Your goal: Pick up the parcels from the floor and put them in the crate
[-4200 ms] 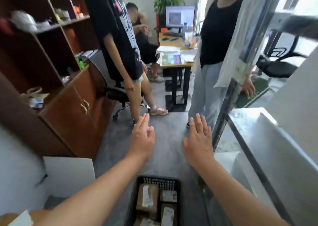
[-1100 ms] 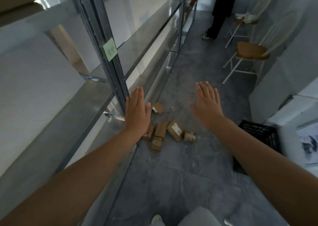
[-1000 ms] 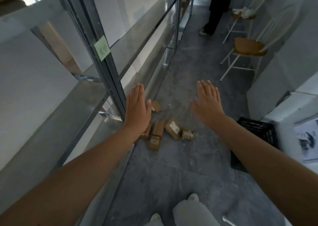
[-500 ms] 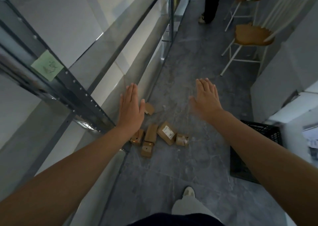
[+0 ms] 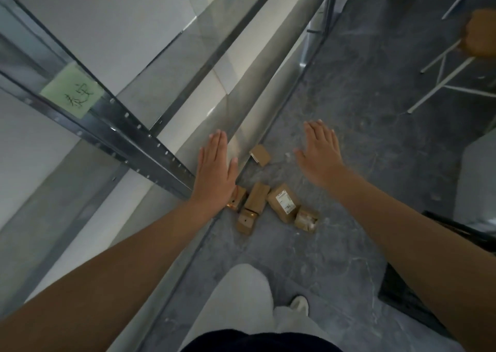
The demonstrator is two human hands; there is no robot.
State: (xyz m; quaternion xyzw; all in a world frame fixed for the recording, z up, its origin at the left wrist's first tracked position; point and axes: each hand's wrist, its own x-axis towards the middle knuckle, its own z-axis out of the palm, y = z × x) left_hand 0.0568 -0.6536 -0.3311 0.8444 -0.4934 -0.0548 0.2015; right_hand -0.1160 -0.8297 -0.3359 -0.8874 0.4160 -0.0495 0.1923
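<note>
Dim, even indoor light, brightest on the white panels at upper left; the grey floor darkens toward the right. A pale sheen streaks the metal shelf edge beside the left hand. Shadows are soft and faint. The chair at top right is smeared by blur, the crate reads near-black, and the wide lens bends the lines of the rack near the edges

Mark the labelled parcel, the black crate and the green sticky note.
labelled parcel [image 5: 282, 204]: head view, top face, at the white label.
black crate [image 5: 402, 295]: head view, near left part of its wall.
green sticky note [image 5: 72, 91]: head view, middle of the paper.
</note>
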